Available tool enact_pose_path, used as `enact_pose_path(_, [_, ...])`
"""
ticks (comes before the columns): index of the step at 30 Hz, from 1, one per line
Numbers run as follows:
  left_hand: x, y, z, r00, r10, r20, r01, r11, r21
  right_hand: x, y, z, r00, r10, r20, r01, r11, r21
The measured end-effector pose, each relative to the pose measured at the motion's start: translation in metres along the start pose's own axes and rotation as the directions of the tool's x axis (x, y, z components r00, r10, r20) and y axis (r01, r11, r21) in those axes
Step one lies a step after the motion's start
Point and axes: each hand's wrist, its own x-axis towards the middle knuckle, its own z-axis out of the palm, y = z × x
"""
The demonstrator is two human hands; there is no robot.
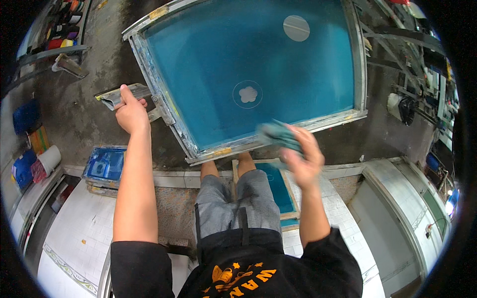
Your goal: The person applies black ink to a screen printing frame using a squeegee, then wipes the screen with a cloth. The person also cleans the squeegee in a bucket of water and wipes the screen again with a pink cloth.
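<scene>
A large screen-printing frame (171, 119) with teal mesh lies in front of me. Its mesh carries a pale flower shape inside a thin ring, and a pale round patch farther up on the right. Off the frame's left side, my left hand (132, 111) is closed around a metal squeegee (112, 98), thumb along its top. My right hand (307, 154) grips a crumpled blue-green cloth (279, 137) over the frame's near edge. Motion blurs the cloth and fingers, and whether the cloth touches the frame I cannot tell.
Smaller blue screens (104, 165) are stacked at the lower left, and another teal screen (283, 196) sits beside my legs. A scoop-like tool (69, 66) and several containers stand at the far left. Metal racks (405, 37) line the right side. A white bucket (49, 158) is at the left.
</scene>
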Motion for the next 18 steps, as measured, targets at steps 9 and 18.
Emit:
enact_pose_path(9, [-0.003,0.007,-0.004,0.997,0.057,0.060,-0.055,0.998,-0.037,-0.103,0.170,0.077,0.700,0.557,0.448,-0.204,-0.445,0.872])
enact_pose_path(18, [-0.005,0.008,0.001,0.998,0.068,0.017,-0.067,0.998,-0.007,0.011,0.213,0.126,0.580,0.670,0.463,-0.238,-0.405,0.883])
